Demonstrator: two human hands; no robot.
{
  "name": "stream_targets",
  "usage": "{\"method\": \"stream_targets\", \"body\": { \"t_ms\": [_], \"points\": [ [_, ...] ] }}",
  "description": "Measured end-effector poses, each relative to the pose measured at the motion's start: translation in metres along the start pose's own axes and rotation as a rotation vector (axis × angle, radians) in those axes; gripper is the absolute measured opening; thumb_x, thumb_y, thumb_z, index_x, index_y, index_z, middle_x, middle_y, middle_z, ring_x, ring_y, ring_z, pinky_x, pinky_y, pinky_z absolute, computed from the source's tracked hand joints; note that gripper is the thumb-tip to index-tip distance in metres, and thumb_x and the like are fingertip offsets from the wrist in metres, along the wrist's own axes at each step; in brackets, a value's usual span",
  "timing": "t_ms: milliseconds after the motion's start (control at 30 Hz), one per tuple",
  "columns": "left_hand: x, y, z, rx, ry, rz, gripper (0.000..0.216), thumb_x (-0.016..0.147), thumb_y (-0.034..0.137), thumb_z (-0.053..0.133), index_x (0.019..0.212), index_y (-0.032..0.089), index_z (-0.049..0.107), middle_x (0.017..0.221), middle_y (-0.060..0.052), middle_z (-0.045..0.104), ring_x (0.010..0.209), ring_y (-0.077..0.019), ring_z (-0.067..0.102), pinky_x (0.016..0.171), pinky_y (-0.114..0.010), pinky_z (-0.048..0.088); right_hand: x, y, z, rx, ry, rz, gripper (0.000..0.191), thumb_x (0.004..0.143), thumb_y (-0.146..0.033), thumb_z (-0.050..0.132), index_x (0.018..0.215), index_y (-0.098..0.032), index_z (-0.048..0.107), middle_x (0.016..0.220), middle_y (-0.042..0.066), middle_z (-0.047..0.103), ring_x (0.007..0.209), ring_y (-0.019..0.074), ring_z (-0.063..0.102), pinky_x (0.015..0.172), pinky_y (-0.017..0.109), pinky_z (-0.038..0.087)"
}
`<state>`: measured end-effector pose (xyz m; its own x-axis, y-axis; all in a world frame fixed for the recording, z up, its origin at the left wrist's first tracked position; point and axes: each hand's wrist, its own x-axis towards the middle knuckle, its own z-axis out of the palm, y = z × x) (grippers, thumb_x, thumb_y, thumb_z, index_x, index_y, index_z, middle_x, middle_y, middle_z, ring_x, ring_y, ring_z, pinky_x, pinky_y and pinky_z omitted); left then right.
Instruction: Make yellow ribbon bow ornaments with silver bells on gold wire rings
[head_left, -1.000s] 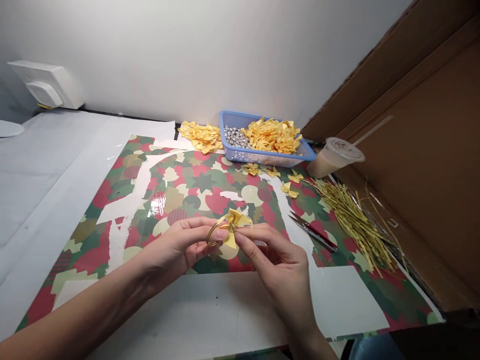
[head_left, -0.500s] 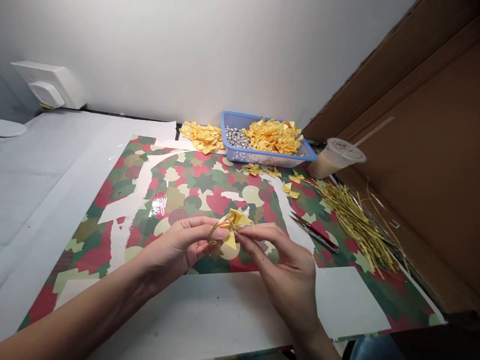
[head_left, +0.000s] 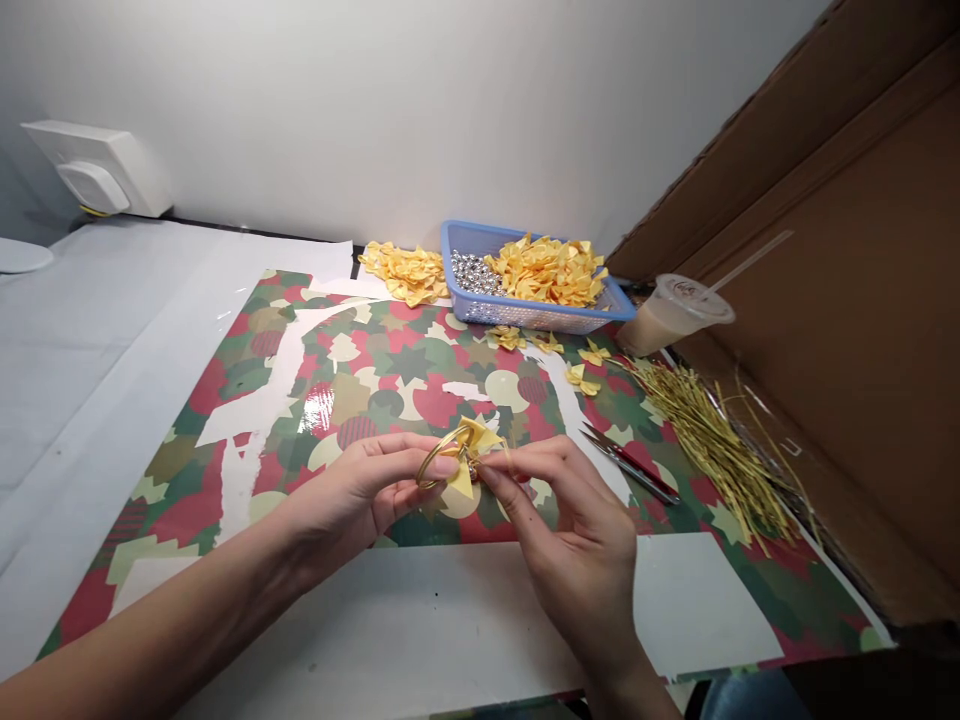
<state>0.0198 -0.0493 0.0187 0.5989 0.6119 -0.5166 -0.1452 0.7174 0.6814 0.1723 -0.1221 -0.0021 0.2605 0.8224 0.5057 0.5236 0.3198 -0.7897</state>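
Note:
My left hand (head_left: 375,485) is closed, with thumb and fingers pinching a yellow ribbon bow (head_left: 463,482) and a looped gold wire tie (head_left: 429,467) beside it. At the bow's centre sits a small silver bell (head_left: 472,464), partly covered. My right hand (head_left: 574,530) is closed just right of the bow. Its thumb and index fingertip pinch the thin end of the gold wire close to the bell. The pinched tip itself is mostly hidden by the fingers. Both hands are above the patterned paper (head_left: 405,365).
A blue basket (head_left: 536,323) at the back holds silver bells and yellow bows. More bows (head_left: 409,272) are heaped left of it, with several loose ones in front. Scissors (head_left: 630,464), a bundle of gold ties (head_left: 712,445) and a drink cup (head_left: 671,318) lie or stand right, near cardboard (head_left: 847,330).
My right fingertips have shifted slightly right, away from the bow, and the silver bell at its centre shows more. My left hand keeps nearly the same place and hold.

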Motion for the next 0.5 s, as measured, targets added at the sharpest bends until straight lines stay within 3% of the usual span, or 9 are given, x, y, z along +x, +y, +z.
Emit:
{"method": "stream_targets", "body": {
  "t_ms": [500],
  "points": [
    [-0.0012, -0.0007, -0.0006, 0.006, -0.044, -0.005, 0.012, 0.061, 0.024, 0.082, 0.066, 0.019, 0.073, 0.071, 0.002, 0.065, 0.077, -0.0121, 0.055, 0.079, -0.021, 0.043, -0.0015, 0.001, -0.0004, -0.005, -0.011, -0.018, 0.016, 0.083, -0.009, 0.064, 0.085, -0.025, 0.068, 0.074, -0.002, 0.063, 0.065, 0.013, 0.06, 0.057, 0.027, 0.05]
  ]
}}
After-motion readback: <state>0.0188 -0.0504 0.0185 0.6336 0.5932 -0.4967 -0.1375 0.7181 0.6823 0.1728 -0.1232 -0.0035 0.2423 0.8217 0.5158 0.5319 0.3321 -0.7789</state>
